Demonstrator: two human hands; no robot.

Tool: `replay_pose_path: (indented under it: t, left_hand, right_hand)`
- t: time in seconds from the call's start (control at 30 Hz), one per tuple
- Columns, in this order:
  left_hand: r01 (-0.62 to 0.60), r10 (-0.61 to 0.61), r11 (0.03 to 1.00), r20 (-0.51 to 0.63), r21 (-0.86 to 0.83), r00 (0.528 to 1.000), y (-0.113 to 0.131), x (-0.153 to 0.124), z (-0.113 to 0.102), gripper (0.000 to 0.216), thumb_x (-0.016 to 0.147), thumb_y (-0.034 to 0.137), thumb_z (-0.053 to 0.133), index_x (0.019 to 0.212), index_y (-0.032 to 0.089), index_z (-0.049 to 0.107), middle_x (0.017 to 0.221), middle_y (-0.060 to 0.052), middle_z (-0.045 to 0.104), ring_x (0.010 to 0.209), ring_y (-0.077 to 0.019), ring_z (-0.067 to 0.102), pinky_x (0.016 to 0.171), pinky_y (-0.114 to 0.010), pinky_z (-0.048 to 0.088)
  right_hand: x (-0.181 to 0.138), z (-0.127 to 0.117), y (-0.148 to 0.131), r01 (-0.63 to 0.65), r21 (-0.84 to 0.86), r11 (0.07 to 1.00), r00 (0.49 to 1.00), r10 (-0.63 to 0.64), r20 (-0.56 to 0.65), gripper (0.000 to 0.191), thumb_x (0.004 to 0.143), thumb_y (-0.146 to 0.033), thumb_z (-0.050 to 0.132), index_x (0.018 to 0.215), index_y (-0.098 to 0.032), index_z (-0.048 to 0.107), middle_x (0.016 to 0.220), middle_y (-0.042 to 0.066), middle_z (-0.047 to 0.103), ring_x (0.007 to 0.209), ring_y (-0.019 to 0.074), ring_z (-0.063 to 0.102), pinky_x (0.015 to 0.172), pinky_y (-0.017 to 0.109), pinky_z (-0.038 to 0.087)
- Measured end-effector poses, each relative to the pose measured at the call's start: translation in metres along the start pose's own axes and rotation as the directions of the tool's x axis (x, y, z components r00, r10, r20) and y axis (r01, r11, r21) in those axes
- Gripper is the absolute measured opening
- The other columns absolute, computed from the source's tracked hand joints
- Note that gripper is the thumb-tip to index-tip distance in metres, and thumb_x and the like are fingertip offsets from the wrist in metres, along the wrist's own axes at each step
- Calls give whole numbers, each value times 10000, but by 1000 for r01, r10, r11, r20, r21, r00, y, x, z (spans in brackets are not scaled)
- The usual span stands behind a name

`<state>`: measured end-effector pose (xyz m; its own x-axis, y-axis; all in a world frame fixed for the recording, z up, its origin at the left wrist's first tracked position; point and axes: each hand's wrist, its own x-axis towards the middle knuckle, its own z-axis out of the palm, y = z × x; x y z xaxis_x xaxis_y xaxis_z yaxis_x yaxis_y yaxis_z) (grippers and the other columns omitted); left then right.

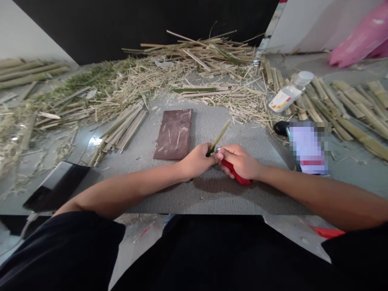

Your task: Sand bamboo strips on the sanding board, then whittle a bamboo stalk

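My left hand (198, 161) is closed around a thin green bamboo strip (222, 132), whose upper end points up and to the right. My right hand (239, 161) grips a red-handled knife (242, 180). A small bit of shiny metal shows where the two hands meet, against the strip; most of the blade is hidden by fingers. Both hands are just above the grey table (176, 198), near its front edge. Behind my left hand, a flat brown pad (173, 135) with pale scratches lies on the table.
Split bamboo strips (127, 127) lie in a bundle on the left, near a black box-like device (60, 186). Shavings (127, 87) heap along the back. On the right are a phone (307, 147), a clear bottle (285, 98) and bamboo pieces (360, 121).
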<state>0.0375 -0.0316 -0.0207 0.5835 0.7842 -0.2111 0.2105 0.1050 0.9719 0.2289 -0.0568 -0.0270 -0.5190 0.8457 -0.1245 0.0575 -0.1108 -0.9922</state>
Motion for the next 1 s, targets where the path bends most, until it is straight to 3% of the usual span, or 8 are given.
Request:
replay_pose_path:
  t: [0.17, 0.33, 0.43, 0.53, 0.67, 0.77, 0.9, 1.0]
  left_hand:
    - [0, 3, 1000, 89, -23, 996, 6, -2, -5, 505, 760, 500, 875, 915, 178, 519, 712, 59, 505, 614, -88, 447, 572, -242, 328]
    - [17, -13, 999, 143, -27, 990, 5, -2, -5, 405, 847, 465, 803, 996, 155, 591, 745, 29, 598, 662, -108, 523, 632, -257, 407]
    - [14, -6, 998, 135, -54, 991, 2, -1, -3, 385, 856, 456, 802, 984, 154, 601, 792, 8, 637, 737, -124, 591, 681, -257, 457]
    - [32, -22, 996, 121, -81, 992, 1, -1, -1, 411, 878, 517, 782, 878, 167, 567, 674, 40, 557, 618, -97, 536, 589, -234, 413]
    - [113, -86, 978, 153, -177, 985, 6, -3, -2, 467, 868, 562, 796, 899, 196, 508, 536, 108, 386, 412, -49, 304, 424, -227, 219]
    - [156, -90, 939, 220, -305, 971, 9, -4, -4, 464, 866, 491, 813, 998, 229, 454, 550, 128, 360, 381, -45, 257, 381, -205, 170]
    - [237, -130, 859, 255, -453, 958, 7, -3, -5, 236, 963, 342, 576, 952, 263, 353, 603, 109, 391, 374, -54, 255, 357, -156, 162]
    - [236, -133, 851, 242, -468, 961, 6, -3, -4, 95, 928, 245, 461, 964, 260, 374, 608, 88, 442, 371, -77, 318, 330, -151, 198]
  right_hand:
    - [6, -18, -6, -105, -22, 994, 958, 107, 266, 434, 1081, -526, 475, 781, -214, 509, 496, -56, 544, 359, 100, 484, 385, 225, 394]
    - [7, -19, -12, -188, -40, 981, 928, 191, 319, 448, 1055, -521, 526, 730, -214, 505, 502, -44, 551, 359, 107, 488, 369, 238, 387]
    - [2, -9, -9, -83, -86, 993, 976, 98, 193, 491, 1077, -493, 489, 674, -212, 492, 473, -40, 528, 377, 104, 491, 414, 241, 399]
    - [-4, 3, -5, -2, -114, 994, 1000, 3, 14, 507, 1084, -488, 479, 660, -212, 493, 475, -35, 531, 399, 105, 499, 446, 246, 405]
    - [-4, 9, -2, 47, -34, 998, 987, -52, -152, 522, 1073, -548, 475, 673, -216, 513, 487, -25, 540, 393, 118, 514, 428, 257, 415]
    - [0, 6, -1, 54, 78, 996, 958, -30, -285, 484, 1038, -613, 509, 768, -216, 567, 492, -34, 544, 370, 131, 514, 379, 257, 406]
    - [3, 0, 2, 59, 176, 983, 958, -6, -285, 452, 1008, -625, 552, 825, -213, 584, 502, -38, 552, 363, 137, 526, 365, 251, 417]
    - [2, -4, 3, 58, 188, 980, 972, -13, -236, 412, 1045, -546, 517, 831, -201, 591, 512, -26, 574, 374, 136, 546, 381, 242, 433]
